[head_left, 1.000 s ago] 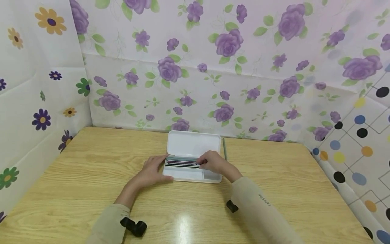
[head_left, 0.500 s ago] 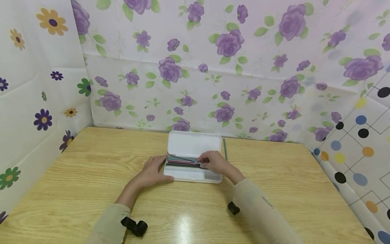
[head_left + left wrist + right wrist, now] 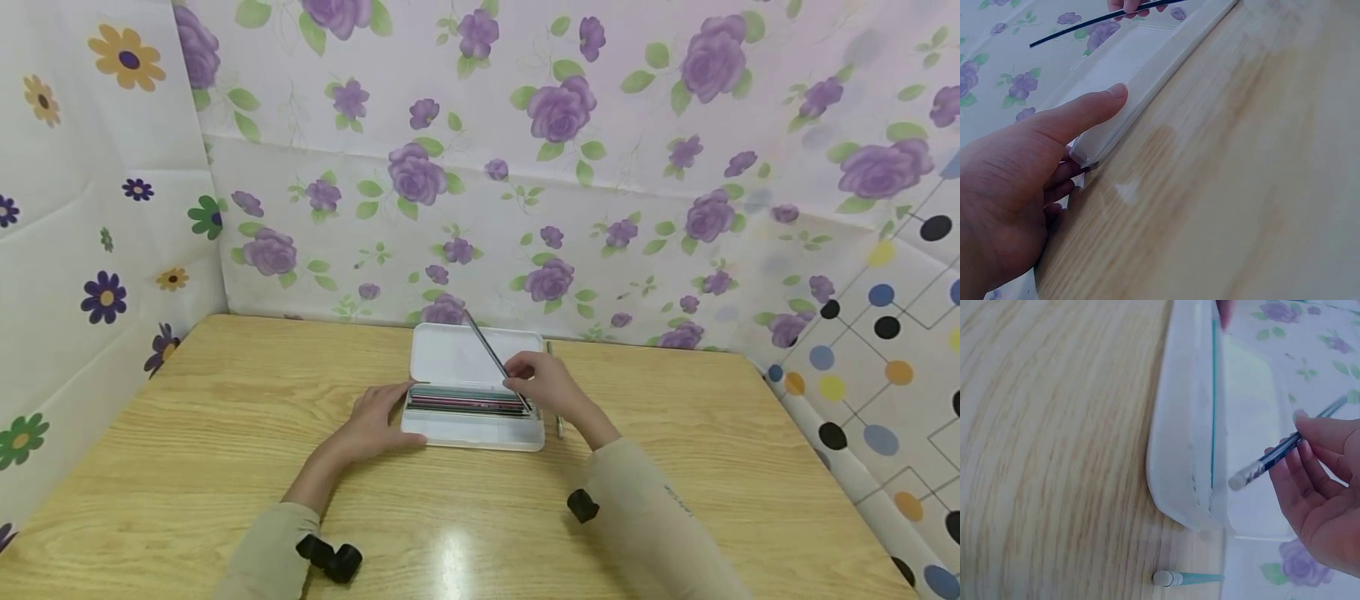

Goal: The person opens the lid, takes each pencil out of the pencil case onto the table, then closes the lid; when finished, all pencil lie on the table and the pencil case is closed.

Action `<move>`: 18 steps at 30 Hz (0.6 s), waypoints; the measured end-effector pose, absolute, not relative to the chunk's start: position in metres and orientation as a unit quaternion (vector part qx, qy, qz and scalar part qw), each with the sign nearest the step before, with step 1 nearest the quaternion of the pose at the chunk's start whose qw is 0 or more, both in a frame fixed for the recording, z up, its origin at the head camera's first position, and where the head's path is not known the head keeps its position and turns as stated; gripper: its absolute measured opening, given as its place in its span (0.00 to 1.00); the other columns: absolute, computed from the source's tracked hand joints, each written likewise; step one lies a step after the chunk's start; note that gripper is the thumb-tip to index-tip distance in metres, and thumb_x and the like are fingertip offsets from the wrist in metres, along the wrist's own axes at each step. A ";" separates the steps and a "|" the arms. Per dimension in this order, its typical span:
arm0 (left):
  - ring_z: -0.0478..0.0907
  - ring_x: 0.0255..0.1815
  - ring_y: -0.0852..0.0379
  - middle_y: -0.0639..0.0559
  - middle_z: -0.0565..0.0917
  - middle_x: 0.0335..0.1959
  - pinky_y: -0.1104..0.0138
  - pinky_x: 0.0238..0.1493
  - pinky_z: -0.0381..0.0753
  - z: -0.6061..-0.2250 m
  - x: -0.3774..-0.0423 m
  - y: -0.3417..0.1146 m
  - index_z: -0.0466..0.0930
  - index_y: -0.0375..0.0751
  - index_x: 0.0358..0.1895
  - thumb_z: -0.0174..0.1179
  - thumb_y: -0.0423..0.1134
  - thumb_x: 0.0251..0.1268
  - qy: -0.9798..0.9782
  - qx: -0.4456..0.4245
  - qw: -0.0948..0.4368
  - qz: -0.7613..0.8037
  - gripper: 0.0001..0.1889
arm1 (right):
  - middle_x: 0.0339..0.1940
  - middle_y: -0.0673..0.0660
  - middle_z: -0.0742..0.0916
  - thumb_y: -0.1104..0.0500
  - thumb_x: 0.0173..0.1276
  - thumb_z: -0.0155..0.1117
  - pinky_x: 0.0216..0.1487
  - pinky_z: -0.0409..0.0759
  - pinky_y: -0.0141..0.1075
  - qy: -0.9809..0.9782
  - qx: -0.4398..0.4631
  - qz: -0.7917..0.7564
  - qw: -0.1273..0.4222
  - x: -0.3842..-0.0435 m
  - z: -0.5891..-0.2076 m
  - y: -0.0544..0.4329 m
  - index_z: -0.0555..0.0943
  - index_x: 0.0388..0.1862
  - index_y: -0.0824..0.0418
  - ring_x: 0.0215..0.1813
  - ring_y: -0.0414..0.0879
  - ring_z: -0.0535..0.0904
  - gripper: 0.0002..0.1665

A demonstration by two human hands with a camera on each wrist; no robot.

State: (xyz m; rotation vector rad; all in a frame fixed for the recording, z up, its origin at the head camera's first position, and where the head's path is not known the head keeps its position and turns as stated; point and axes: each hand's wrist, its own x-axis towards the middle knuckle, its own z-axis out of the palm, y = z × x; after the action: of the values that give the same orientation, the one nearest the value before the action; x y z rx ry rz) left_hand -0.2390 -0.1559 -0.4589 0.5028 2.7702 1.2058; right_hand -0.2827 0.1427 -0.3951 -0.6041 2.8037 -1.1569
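Pencil (image 3: 1280, 453) raised, right fingers (image 3: 1284, 490) pinching it, left fingers (image 3: 382, 395) clasping case (image 3: 457, 430) (apparent sleeve lettering (image 3: 678, 498))

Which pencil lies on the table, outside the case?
The green pencil, beside the white case; the dark pencil is held in the right hand, and the other pencils lie inside it.

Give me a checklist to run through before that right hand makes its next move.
1. Lid open: ok, it is folded back.
2. White case steadied: ok, the left hand holds its left end.
3. Dark pencil secure: ok, the right hand pinches it at a slant.
4. Its lower end clear of the case: cannot tell; the head view shows it over the right end, contact unclear.
5. Table bare right beside the case's right end: not ok, a green pencil lies there.
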 end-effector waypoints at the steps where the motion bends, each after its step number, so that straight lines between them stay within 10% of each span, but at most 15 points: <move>1: 0.53 0.69 0.39 0.40 0.64 0.70 0.40 0.63 0.55 -0.459 -0.239 -0.156 0.58 0.41 0.74 0.73 0.57 0.48 0.903 0.163 0.040 0.396 0.51 | 0.35 0.52 0.84 0.62 0.65 0.66 0.43 0.79 0.38 0.906 -0.184 -0.379 0.023 -0.283 -0.395 0.145 0.83 0.44 0.65 0.40 0.45 0.79 0.10; 18: 0.51 0.70 0.38 0.40 0.63 0.71 0.38 0.63 0.55 -0.460 -0.239 -0.156 0.58 0.41 0.75 0.72 0.58 0.48 0.899 0.162 0.047 0.403 0.51 | 0.44 0.62 0.83 0.62 0.69 0.62 0.45 0.81 0.39 0.868 -0.064 -0.491 0.022 -0.291 -0.399 0.196 0.78 0.54 0.71 0.46 0.51 0.79 0.18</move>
State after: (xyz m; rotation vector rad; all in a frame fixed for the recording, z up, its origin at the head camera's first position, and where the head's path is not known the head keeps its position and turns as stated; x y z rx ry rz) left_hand -0.2386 -0.1560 -0.4596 0.4943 2.7445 1.2311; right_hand -0.2909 0.1960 -0.3992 -0.1995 2.6909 -1.5229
